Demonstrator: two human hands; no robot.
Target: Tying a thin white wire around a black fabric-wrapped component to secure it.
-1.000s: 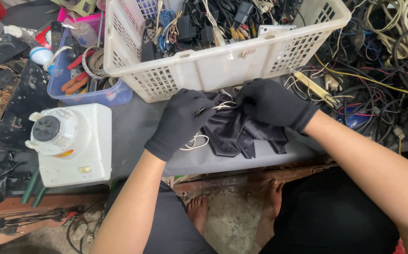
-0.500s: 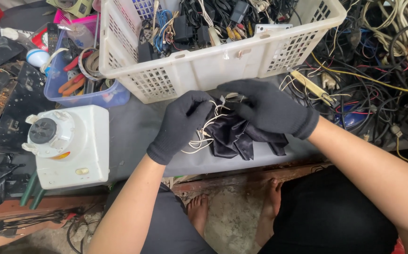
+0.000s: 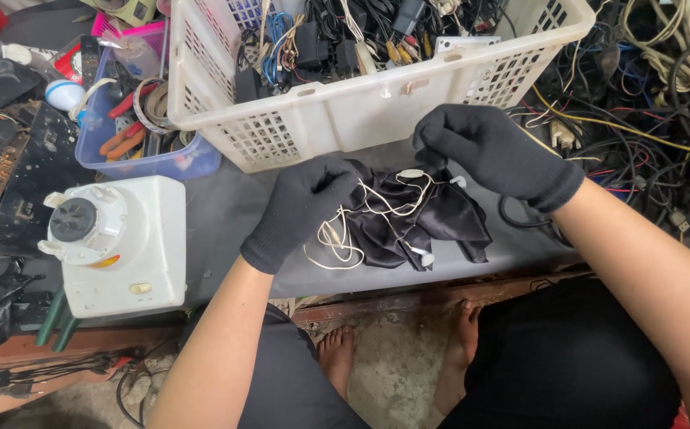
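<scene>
Grey and a bit grimy, the surface (image 3: 226, 214) is stretching out just beyond my knees and bare feet, and I am working over its middle. At the near left a white appliance base (image 3: 118, 242) is sitting flat with its round grey socket facing up. My left hand (image 3: 301, 208), in a black glove, is resting on the left edge of a crumpled black cloth (image 3: 432, 218), its fingers curled down together onto the thin white earphone cable (image 3: 361, 214). That cable is lying in loose loops over the cloth and spilling onto the surface just left of it, with one earbud near the cloth's near edge. My right hand (image 3: 496, 155), also gloved in black, is hovering over the cloth's far right part, its fingers pinched together on the cable close to an earbud. Just beyond both hands a white lattice basket (image 3: 361, 119) full of chargers and leads is standing. To the far left a blue tub (image 3: 150, 163) is holding tools, and on the far right a tangle of cables (image 3: 647, 87) is piling up.
</scene>
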